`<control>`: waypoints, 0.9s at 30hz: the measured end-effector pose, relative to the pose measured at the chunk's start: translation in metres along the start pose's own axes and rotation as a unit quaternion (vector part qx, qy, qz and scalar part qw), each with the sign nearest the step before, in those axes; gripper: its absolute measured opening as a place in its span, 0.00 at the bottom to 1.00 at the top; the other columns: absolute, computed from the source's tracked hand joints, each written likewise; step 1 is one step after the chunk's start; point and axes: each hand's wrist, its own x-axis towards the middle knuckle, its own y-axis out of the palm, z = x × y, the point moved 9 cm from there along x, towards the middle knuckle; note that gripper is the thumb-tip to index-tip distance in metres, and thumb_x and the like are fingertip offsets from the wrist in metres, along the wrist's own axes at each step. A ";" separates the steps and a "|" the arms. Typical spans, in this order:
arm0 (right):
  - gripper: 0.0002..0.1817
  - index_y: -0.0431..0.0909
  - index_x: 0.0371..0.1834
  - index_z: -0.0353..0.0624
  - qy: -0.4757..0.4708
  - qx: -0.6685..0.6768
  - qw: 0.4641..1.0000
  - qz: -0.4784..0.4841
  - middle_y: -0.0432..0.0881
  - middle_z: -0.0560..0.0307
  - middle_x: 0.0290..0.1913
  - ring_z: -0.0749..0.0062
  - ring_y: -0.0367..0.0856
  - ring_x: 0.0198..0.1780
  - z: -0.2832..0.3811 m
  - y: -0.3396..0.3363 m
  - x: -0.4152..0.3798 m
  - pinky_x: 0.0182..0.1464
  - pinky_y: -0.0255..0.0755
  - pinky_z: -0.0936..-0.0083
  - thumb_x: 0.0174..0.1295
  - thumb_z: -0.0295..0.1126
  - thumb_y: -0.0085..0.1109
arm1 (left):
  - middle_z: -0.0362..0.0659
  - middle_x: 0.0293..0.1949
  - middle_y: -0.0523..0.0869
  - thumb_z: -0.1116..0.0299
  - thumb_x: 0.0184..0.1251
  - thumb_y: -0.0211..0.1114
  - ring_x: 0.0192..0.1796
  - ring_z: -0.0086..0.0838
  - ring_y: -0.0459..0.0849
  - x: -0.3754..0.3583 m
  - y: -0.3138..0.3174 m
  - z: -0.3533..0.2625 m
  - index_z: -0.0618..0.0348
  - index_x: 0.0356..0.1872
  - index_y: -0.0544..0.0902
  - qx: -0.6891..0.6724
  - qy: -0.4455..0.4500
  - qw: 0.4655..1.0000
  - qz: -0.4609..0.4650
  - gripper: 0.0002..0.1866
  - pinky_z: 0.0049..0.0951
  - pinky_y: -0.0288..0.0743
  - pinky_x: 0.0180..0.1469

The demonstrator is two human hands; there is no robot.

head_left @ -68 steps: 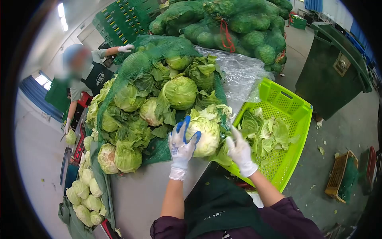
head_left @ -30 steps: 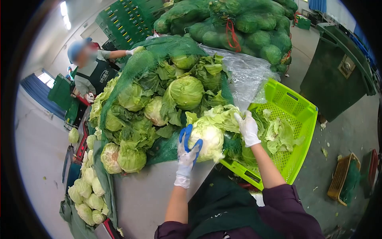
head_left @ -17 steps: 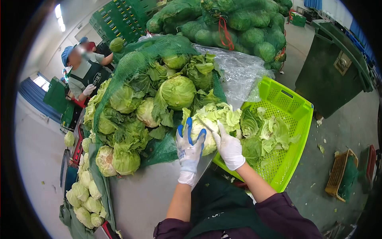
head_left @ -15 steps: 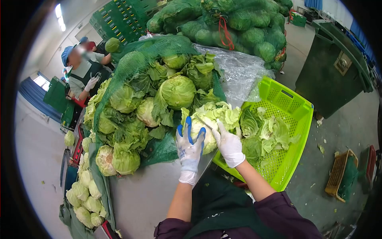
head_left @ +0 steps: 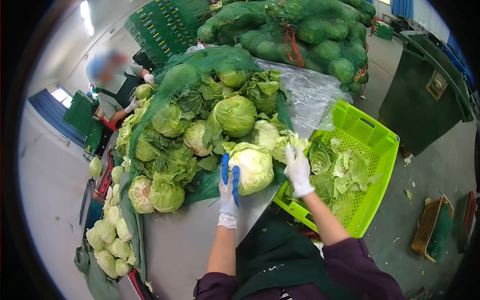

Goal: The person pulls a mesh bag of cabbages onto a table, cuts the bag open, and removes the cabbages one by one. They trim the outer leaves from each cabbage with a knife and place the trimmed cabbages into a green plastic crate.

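Observation:
My left hand [head_left: 229, 187], in a white glove with blue fingertips, rests against the left side of a pale cabbage [head_left: 251, 169] on the metal table [head_left: 180, 240]. Right of the cabbage, my right hand [head_left: 298, 172] in a white glove has its fingers curled round loose outer leaves [head_left: 280, 142], partly smeared by motion. No knife can be made out now. Untrimmed cabbages [head_left: 234, 116] lie behind in an open green net [head_left: 175, 82]. Torn leaves [head_left: 345, 167] lie in the lime green crate [head_left: 377, 192] at the right.
Full net sacks [head_left: 325, 52] and plastic film [head_left: 305, 90] are at the back. A dark green bin [head_left: 420, 95] stands right, a brown basket [head_left: 431, 227] on the floor. Pale cabbages [head_left: 112, 237] line the left edge. A co-worker [head_left: 117, 92] handles a cabbage at the back left.
My right hand has moved slightly right, away from the cabbage, with leaves pulled off it. The cabbage shows more bare. The co-worker's cabbage is lower, and the view has shifted a little.

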 end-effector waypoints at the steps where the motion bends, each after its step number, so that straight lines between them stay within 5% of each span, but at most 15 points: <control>1: 0.31 0.74 0.54 0.36 -0.015 0.035 0.999 0.010 0.82 0.35 0.36 0.42 0.81 0.41 0.008 0.006 -0.027 0.43 0.73 0.58 0.64 0.57 0.50 | 0.45 0.66 0.65 0.59 0.68 0.61 0.65 0.32 0.67 0.005 -0.015 0.024 0.58 0.70 0.61 -0.029 -0.021 0.998 -0.042 0.33 0.29 0.65 0.65; 4: 0.44 0.70 0.60 0.33 -0.055 0.060 0.993 0.091 0.83 0.36 0.40 0.45 0.82 0.44 0.016 0.047 -0.078 0.46 0.74 0.62 0.53 0.62 0.61 | 0.46 0.65 0.66 0.56 0.70 0.58 0.64 0.34 0.70 -0.017 -0.015 0.033 0.57 0.71 0.58 -0.115 -0.094 0.981 -0.124 0.33 0.32 0.71 0.60; 6: 0.46 0.68 0.63 0.32 0.006 -0.121 0.975 0.186 0.83 0.37 0.44 0.51 0.83 0.46 0.032 0.045 -0.064 0.49 0.75 0.67 0.50 0.61 0.65 | 0.46 0.65 0.66 0.56 0.70 0.58 0.62 0.35 0.72 -0.043 0.002 0.031 0.55 0.72 0.56 -0.184 -0.108 0.972 -0.097 0.34 0.34 0.75 0.56; 8: 0.45 0.69 0.62 0.31 -0.021 0.052 0.971 0.232 0.84 0.41 0.44 0.58 0.84 0.45 0.025 0.038 -0.029 0.49 0.75 0.72 0.50 0.56 0.68 | 0.46 0.63 0.71 0.58 0.72 0.55 0.60 0.35 0.76 -0.077 -0.005 0.035 0.48 0.71 0.58 -0.165 -0.169 0.966 -0.102 0.29 0.34 0.75 0.56; 10: 0.35 0.73 0.58 0.34 0.001 0.107 0.942 0.318 0.85 0.51 0.40 0.71 0.81 0.37 0.037 0.020 -0.013 0.44 0.76 0.76 0.51 0.44 0.71 | 0.45 0.60 0.74 0.63 0.72 0.55 0.59 0.33 0.76 -0.085 -0.002 0.019 0.55 0.68 0.65 0.039 -0.112 0.993 0.027 0.25 0.32 0.73 0.57; 11: 0.35 0.73 0.59 0.34 0.022 0.074 0.936 0.344 0.84 0.54 0.37 0.72 0.80 0.33 0.032 0.017 -0.007 0.41 0.75 0.74 0.51 0.44 0.72 | 0.48 0.58 0.77 0.69 0.71 0.56 0.58 0.36 0.77 -0.078 -0.001 -0.020 0.62 0.63 0.71 0.289 0.068 0.955 0.026 0.21 0.34 0.71 0.59; 13: 0.36 0.73 0.59 0.34 0.047 0.038 0.925 0.374 0.84 0.56 0.34 0.72 0.79 0.30 0.023 0.019 -0.014 0.38 0.75 0.72 0.51 0.43 0.73 | 0.51 0.58 0.76 0.67 0.64 0.62 0.57 0.41 0.76 -0.051 0.017 -0.058 0.59 0.61 0.73 0.366 0.174 0.914 0.022 0.23 0.38 0.70 0.59; 14: 0.36 0.71 0.61 0.34 0.027 0.059 0.937 0.344 0.84 0.54 0.31 0.67 0.79 0.28 0.027 0.016 -0.016 0.36 0.74 0.69 0.55 0.47 0.68 | 0.53 0.58 0.75 0.66 0.58 0.67 0.56 0.46 0.76 -0.042 0.034 -0.082 0.56 0.60 0.76 0.439 0.282 0.853 0.021 0.26 0.42 0.69 0.60; 16: 0.37 0.68 0.63 0.33 0.002 0.080 0.947 0.311 0.83 0.51 0.28 0.63 0.79 0.25 0.029 0.013 -0.022 0.35 0.73 0.66 0.59 0.50 0.64 | 0.54 0.58 0.76 0.59 0.58 0.67 0.57 0.49 0.75 -0.010 0.044 -0.053 0.53 0.58 0.77 0.501 0.249 0.828 0.030 0.26 0.45 0.66 0.62; 18: 0.36 0.62 0.68 0.35 -0.037 -0.064 0.983 0.167 0.82 0.39 0.27 0.50 0.81 0.28 0.013 -0.005 -0.023 0.37 0.74 0.59 0.68 0.55 0.47 | 0.52 0.57 0.77 0.53 0.60 0.65 0.57 0.49 0.75 0.007 0.043 -0.034 0.50 0.57 0.78 0.400 0.245 0.882 0.028 0.25 0.48 0.67 0.59; 19: 0.35 0.57 0.70 0.36 -0.138 -0.108 0.980 0.096 0.80 0.34 0.27 0.43 0.81 0.30 0.014 -0.007 -0.030 0.36 0.73 0.55 0.72 0.55 0.33 | 0.52 0.56 0.77 0.53 0.60 0.64 0.55 0.48 0.75 0.013 0.046 -0.031 0.49 0.57 0.78 0.436 0.231 0.870 0.014 0.25 0.47 0.68 0.57; 20: 0.35 0.55 0.71 0.35 -0.269 -0.244 0.931 -0.027 0.81 0.38 0.25 0.42 0.80 0.29 0.041 -0.019 -0.046 0.47 0.72 0.55 0.72 0.54 0.35 | 0.51 0.56 0.78 0.52 0.60 0.64 0.54 0.48 0.76 0.017 0.051 -0.030 0.48 0.57 0.78 0.470 0.214 0.856 0.002 0.25 0.47 0.69 0.55; 22: 0.35 0.55 0.71 0.35 -0.106 -0.200 0.969 0.098 0.81 0.40 0.23 0.39 0.79 0.28 0.028 -0.014 -0.051 0.61 0.62 0.53 0.72 0.53 0.35 | 0.49 0.54 0.78 0.51 0.60 0.63 0.51 0.47 0.77 0.015 0.065 -0.032 0.46 0.56 0.79 0.504 0.204 0.839 -0.008 0.24 0.46 0.69 0.52; 24: 0.33 0.58 0.69 0.36 -0.084 -0.233 0.965 0.085 0.80 0.40 0.23 0.41 0.80 0.27 0.023 -0.016 -0.045 0.58 0.65 0.53 0.72 0.52 0.36 | 0.49 0.51 0.80 0.57 0.61 0.63 0.50 0.46 0.77 0.012 0.076 -0.040 0.48 0.53 0.80 0.531 0.238 0.813 -0.032 0.20 0.43 0.69 0.52; 27: 0.30 0.67 0.61 0.38 -0.201 -0.322 0.924 0.048 0.81 0.43 0.23 0.47 0.81 0.26 0.039 -0.014 -0.034 0.31 0.75 0.56 0.71 0.52 0.37 | 0.49 0.51 0.80 0.55 0.61 0.63 0.51 0.46 0.77 0.019 0.072 -0.019 0.50 0.53 0.81 0.515 0.257 0.816 -0.053 0.20 0.46 0.68 0.54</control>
